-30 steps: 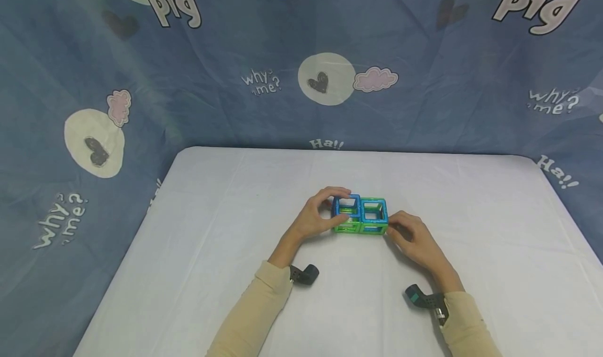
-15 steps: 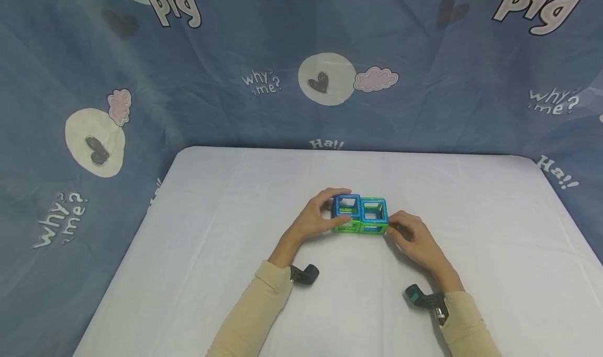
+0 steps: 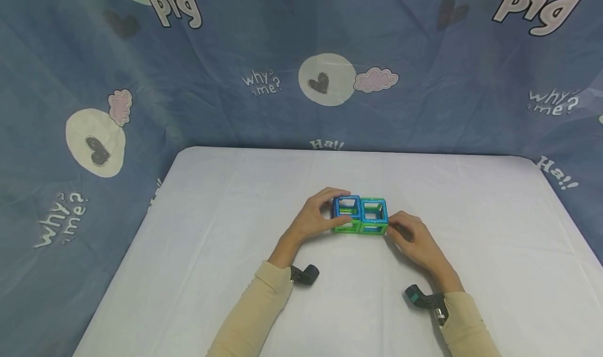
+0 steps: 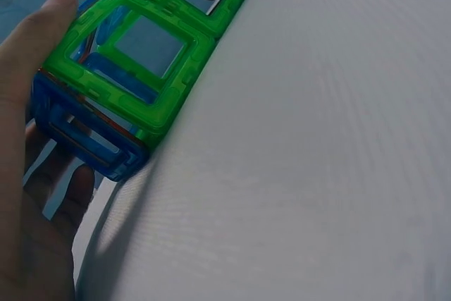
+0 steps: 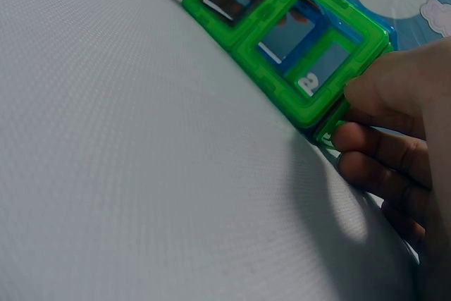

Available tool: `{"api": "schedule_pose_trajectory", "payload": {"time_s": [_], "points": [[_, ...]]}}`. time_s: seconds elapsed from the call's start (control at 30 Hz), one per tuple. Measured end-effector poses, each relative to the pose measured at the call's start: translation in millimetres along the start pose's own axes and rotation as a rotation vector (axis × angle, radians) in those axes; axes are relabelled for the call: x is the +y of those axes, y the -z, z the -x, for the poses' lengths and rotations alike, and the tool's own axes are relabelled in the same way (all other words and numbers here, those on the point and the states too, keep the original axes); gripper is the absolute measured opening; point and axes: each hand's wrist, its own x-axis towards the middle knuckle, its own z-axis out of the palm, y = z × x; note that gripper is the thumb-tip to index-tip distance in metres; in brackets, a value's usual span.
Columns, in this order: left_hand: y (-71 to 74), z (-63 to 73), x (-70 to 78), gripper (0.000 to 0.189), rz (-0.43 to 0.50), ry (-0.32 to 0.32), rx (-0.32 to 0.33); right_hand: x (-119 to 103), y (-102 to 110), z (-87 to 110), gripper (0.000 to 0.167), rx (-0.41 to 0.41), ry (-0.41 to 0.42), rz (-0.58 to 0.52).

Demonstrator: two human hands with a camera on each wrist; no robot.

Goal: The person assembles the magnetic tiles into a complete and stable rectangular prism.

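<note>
Two open-framed cubes of magnetic tiles stand side by side on the white table, joined in a row with blue frames on top and green ones in front. My left hand (image 3: 308,218) grips the left cube (image 4: 120,106), thumb over its front and fingers at the back. At the other end, my right hand (image 3: 419,244) has its thumb and curled fingers at the near right edge of the right cube (image 5: 271,98). In the right wrist view that thumb touches the green frame, and fingertips lie against the side. Parts of the left cube's outer side are hidden by the left hand.
A white cloth covers the table (image 3: 226,200). Behind and to the left hangs a blue printed curtain (image 3: 212,111). Both wrists wear dark camera mounts, one on the left (image 3: 305,275) and one on the right (image 3: 421,298).
Almost nothing moves. The left hand's fingertips and the left cube's top shift very slightly, while the right hand stays in place.
</note>
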Motion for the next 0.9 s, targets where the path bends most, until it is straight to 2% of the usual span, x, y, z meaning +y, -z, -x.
{"api": "schedule_pose_trajectory", "payload": {"time_s": [0.27, 0.5, 0.7, 0.9], "points": [[0.3, -0.5, 0.1, 0.055, -0.006, -0.017, 0.003, -4.9, 0.1, -0.2, 0.019, 0.002, -0.013, 0.008], [-0.3, 1.1, 0.3, 0.051, 0.023, -0.014, -0.023, 0.4, 0.2, -0.2, 0.017, -0.004, -0.004, -0.006], [-0.8, 2.6, -0.5, 0.049, 0.011, -0.031, -0.049, -0.4, -0.1, -0.4, 0.016, -0.007, -0.010, 0.001], [-0.9, 3.5, 0.2, 0.052, 0.016, -0.006, -0.063, -0.1, -0.4, 0.1, 0.016, -0.009, -0.010, 0.009]]}}
